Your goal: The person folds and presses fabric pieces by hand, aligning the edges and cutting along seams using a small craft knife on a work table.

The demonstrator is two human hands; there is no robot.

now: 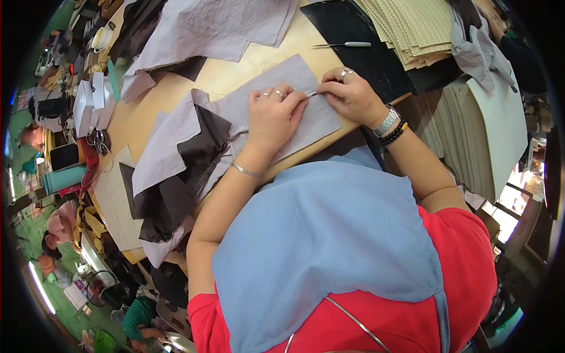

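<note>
Both hands are pinched narrow on a thin dark strip (312, 95) — left hand (275, 117) at one end of the short visible bit, right hand (353, 97) at its 3 o'clock. It's over a flat grey fabric panel (321, 120). Grey-and-dark fabric heap (203, 135) at the left hand's 8 o'clock, pointed tool (356, 44) at the right's 12.

ok so the fabric panel (315, 128) is pale lilac-grey, apron (329, 235) plain light blue, shirt (459, 253) solid red, tabletop (259, 62) tan. Stacked sheets (406, 26): cream, maybe a woven-look pattern, hard to tell tbh.
</note>
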